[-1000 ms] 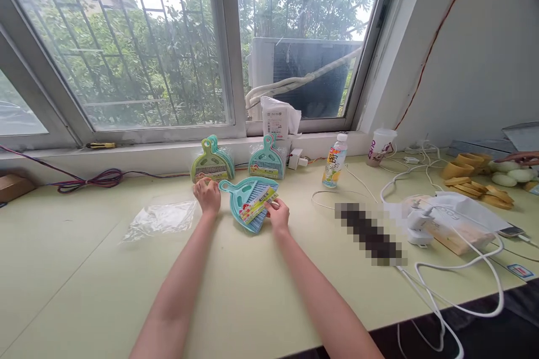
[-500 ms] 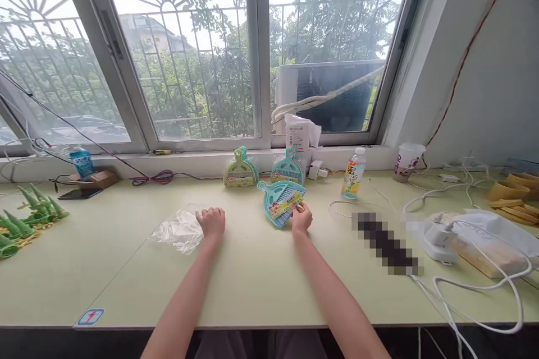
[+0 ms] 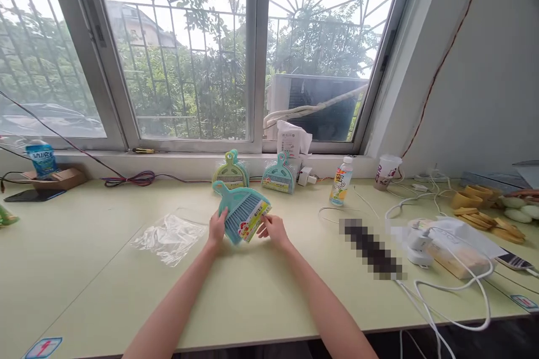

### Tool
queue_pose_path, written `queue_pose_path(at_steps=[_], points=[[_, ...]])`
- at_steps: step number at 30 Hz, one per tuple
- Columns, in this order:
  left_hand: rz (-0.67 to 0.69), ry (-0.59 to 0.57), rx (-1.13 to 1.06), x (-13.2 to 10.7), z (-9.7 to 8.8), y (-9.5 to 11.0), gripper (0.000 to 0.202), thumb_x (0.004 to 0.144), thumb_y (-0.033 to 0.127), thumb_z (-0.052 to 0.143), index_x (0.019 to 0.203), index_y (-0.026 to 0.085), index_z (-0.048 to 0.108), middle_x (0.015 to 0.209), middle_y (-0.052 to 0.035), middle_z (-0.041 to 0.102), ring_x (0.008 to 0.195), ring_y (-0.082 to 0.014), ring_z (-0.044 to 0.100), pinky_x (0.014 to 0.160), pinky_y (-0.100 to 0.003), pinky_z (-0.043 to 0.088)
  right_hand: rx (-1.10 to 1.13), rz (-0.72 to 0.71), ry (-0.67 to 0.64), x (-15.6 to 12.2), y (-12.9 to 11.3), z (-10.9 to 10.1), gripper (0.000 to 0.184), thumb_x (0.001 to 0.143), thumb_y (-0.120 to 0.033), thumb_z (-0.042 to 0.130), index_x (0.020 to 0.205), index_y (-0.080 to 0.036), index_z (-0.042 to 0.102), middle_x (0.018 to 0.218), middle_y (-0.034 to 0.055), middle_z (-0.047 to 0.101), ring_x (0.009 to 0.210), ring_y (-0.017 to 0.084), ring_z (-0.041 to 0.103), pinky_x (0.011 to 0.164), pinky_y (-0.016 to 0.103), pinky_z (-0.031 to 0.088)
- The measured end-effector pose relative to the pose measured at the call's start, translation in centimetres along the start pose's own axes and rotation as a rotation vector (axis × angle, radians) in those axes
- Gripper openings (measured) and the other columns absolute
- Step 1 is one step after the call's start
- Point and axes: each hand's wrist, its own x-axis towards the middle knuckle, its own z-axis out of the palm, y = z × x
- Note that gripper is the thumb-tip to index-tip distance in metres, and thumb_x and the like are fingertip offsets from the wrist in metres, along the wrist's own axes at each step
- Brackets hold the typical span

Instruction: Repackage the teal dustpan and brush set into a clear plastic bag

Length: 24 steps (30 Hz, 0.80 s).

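A teal dustpan with a small brush lying in it is tilted up in front of me, handle toward the upper left. A printed label card wraps across the brush bristles. My left hand is closed around the dustpan's left edge. At the card's right edge is my right hand, index finger and thumb on the card, other fingers loosely curled. Crumpled clear plastic wrap lies on the table left of my left hand.
Two stacks of wrapped dustpan sets, one olive in front and one teal, lean at the sill. A drink bottle and a cup stand to the right. White cables sprawl across the right side.
The dustpan set has moved left and toward me. My left hand has come off the plastic wrap and taken the dustpan's left edge; my right hand has shifted to the card's edge.
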Motion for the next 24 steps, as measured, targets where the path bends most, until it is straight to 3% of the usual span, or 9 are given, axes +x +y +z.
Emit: queue_pose_path(at_steps=[2,5,7,9,12,15,18,21,24], points=[[-0.005,0.069,0.028,0.5,-0.7,-0.2,0.052,0.075,0.062,0.051,0.09,0.014,0.064,0.09,-0.01,0.069,0.086,-0.0247,0.062,0.079,-0.036,0.047,0.038,0.05,0.109,0.4,0.0,-1.5,0.05,0.076,-0.064,0.058,0.063,-0.017,0.051,0.047,0.0025,0.059,0.033,0.012,0.052,0.03,0.019,0.03],[-0.012,0.116,0.069,0.7,-0.8,-0.1,0.052,0.079,0.061,0.044,0.091,0.015,0.065,0.094,-0.0102,0.069,0.093,-0.0253,0.061,0.083,-0.036,0.044,0.266,0.06,0.475,1.0,-0.3,-5.2,0.056,0.082,-0.071,0.045,0.061,-0.02,0.042,0.04,-0.0038,0.047,0.029,0.008,0.042,0.03,0.018,0.024],[0.006,0.081,0.082,0.4,-0.5,0.0,0.054,0.081,0.062,0.041,0.088,0.016,0.066,0.095,-0.0102,0.069,0.093,-0.0253,0.06,0.083,-0.035,0.043,0.343,0.152,0.555,1.2,-0.4,-7.1,0.06,0.085,-0.075,0.032,0.059,-0.022,0.036,0.036,-0.0071,0.035,0.026,0.006,0.03,0.029,0.018,0.017],[0.022,-0.001,0.097,-0.1,0.0,0.2,0.056,0.082,0.064,0.038,0.084,0.016,0.066,0.092,-0.0097,0.069,0.089,-0.0248,0.061,0.081,-0.035,0.043,0.398,0.204,0.51,1.2,-0.3,-7.8,0.061,0.087,-0.075,0.021,0.06,-0.022,0.035,0.037,-0.0088,0.029,0.026,0.006,0.024,0.029,0.018,0.015],[0.026,-0.133,0.115,-1.1,0.7,0.6,0.057,0.082,0.065,0.037,0.076,0.016,0.065,0.081,-0.008,0.069,0.079,-0.0236,0.06,0.075,-0.034,0.043,0.465,0.188,0.519,1.2,0.0,-7.6,0.057,0.095,-0.062,0.012,0.068,-0.021,0.041,0.045,-0.0076,0.034,0.029,0.006,0.029,0.032,0.018,0.024],[0.057,-0.222,0.124,-2.2,1.3,1.1,0.054,0.082,0.063,0.039,0.071,0.017,0.064,0.078,-0.0066,0.068,0.077,-0.0227,0.059,0.073,-0.032,0.043,0.411,0.166,0.887,1.3,0.5,-8.1,0.039,0.098,-0.039,0.012,0.092,-0.021,0.046,0.068,0.0005,0.056,0.042,0.009,0.05,0.042,0.02,0.042],[0.081,-0.256,0.151,-2.9,1.9,1.5,0.053,0.083,0.061,0.039,0.073,0.017,0.065,0.079,-0.006,0.069,0.077,-0.0219,0.058,0.074,-0.032,0.043,0.167,0.035,1.179,1.3,1.0,-8.7,0.036,0.091,-0.018,0.018,0.122,-0.021,0.036,0.121,0.0133,0.056,0.094,0.016,0.065,0.078,0.03,0.054],[0.073,-0.276,0.173,-3.2,2.2,1.6,0.054,0.082,0.061,0.039,0.07,0.016,0.065,0.076,-0.0061,0.068,0.074,-0.0217,0.057,0.072,-0.031,0.043,-0.214,-0.179,1.086,1.2,1.1,-7.3,0.053,0.083,-0.01,0.023,0.136,-0.014,0.027,0.146,0.0168,0.033,0.136,0.019,0.034,0.109,0.038,0.035],[0.07,-0.291,0.167,-3.2,2.2,1.5,0.053,0.081,0.062,0.04,0.068,0.016,0.065,0.074,-0.0062,0.067,0.074,-0.022,0.056,0.07,-0.031,0.044,-0.584,-0.365,0.86,0.7,0.4,-4.3,0.058,0.084,-0.012,0.027,0.142,-0.013,0.025,0.151,0.0144,0.026,0.142,0.018,0.018,0.114,0.042,0.024]])
